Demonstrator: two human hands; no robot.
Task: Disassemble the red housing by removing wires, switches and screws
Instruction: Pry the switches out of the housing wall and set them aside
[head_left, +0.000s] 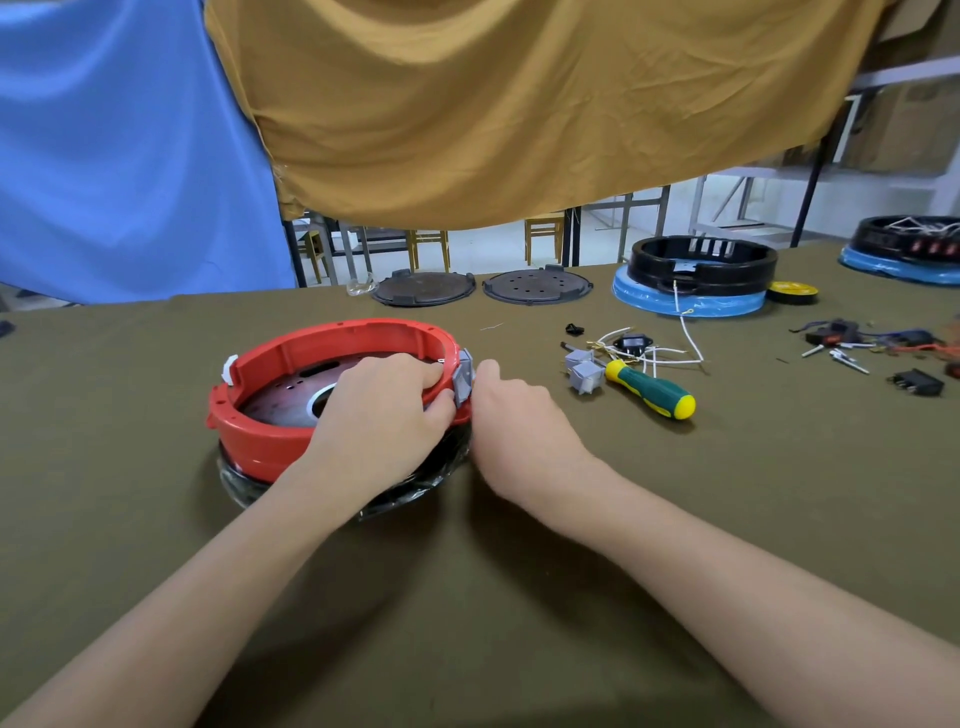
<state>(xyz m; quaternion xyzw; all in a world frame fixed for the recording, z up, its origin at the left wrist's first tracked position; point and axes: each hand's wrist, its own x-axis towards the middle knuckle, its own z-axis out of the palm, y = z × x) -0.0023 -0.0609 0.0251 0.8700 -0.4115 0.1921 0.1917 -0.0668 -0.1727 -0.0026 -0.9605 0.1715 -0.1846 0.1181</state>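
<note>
At the right rim of the round red plastic housing (270, 441) on the olive cloth table (519, 597), the left hand (384, 410) pinches a grey square switch (463, 376) — its fingertips hidden; the right hand (511, 415) curls beside it, grip unclear — bare cloth lies nearer the camera.

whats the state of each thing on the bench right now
red housing: upright on the table, open top, metal plate inside
grey switch: still in the housing wall
left hand: grips the rim beside the switch
right hand: fingers at the switch's outer side
screwdriver: lying unused
two loose grey switches: already out, on the table
</note>
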